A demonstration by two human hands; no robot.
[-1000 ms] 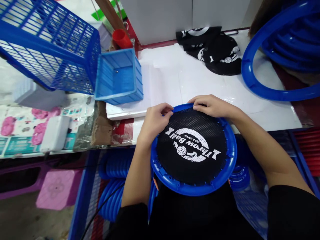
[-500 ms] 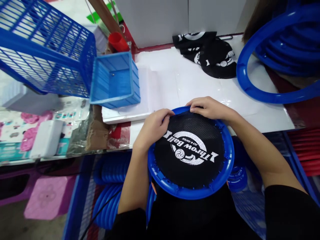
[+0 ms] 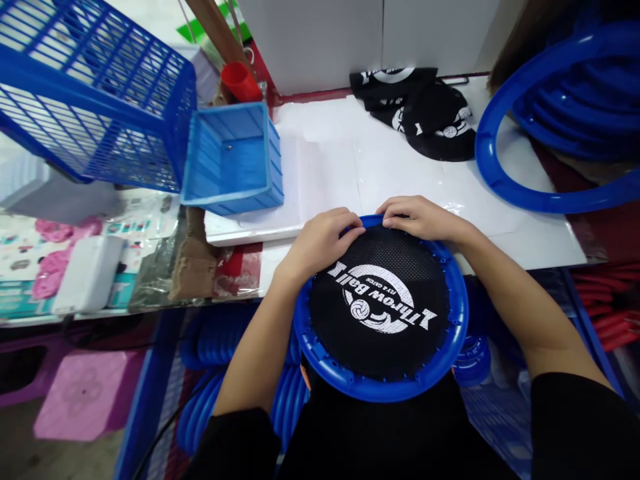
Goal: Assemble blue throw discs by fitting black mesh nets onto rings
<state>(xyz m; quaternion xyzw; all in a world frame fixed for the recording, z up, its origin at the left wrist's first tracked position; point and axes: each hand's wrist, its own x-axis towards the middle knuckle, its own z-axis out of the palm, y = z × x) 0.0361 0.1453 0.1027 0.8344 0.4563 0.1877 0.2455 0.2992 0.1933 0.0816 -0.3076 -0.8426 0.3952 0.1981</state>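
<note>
A blue plastic ring (image 3: 453,347) rests against my lap, leaning on the table's front edge. A black mesh disc (image 3: 380,313) with white "Throw Ball" print fills it. My left hand (image 3: 320,243) pinches the mesh at the ring's far left rim, fingers curled. My right hand (image 3: 423,217) presses the mesh edge onto the far rim just beside it, fingers bent down. The two hands nearly touch at the top of the ring.
A white table sheet (image 3: 350,167) lies ahead, with a pile of black mesh discs (image 3: 425,110) at the back and stacked blue rings (image 3: 560,113) at right. A small blue bin (image 3: 235,160) and a blue wire basket (image 3: 95,100) stand left. More blue rings (image 3: 220,373) lie below.
My left hand has slid right along the ring's far rim toward my right hand. The ring and mesh have shifted only slightly.
</note>
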